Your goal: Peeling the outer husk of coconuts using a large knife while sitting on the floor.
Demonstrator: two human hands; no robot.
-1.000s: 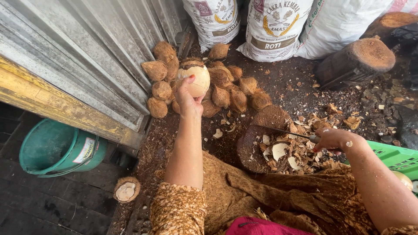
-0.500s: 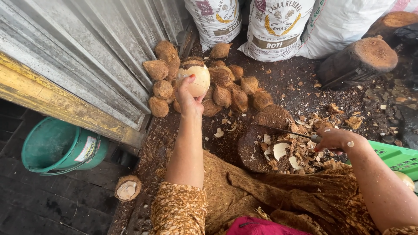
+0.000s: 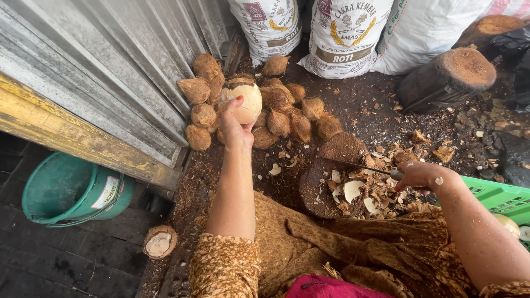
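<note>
Little has moved since before: left hand fingers still hold the pale peeled coconut above the husked pile; right hand apparently grips a knife over the chopping block.

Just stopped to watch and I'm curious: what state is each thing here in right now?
Left hand: gripping the peeled coconut, raised over the pile.
Right hand: closed on the knife.
Husked coconuts: piled, unpeeled.
Chopping block: littered with shell scraps.
Green bucket: upright, open.
Sacks: standing.
</note>
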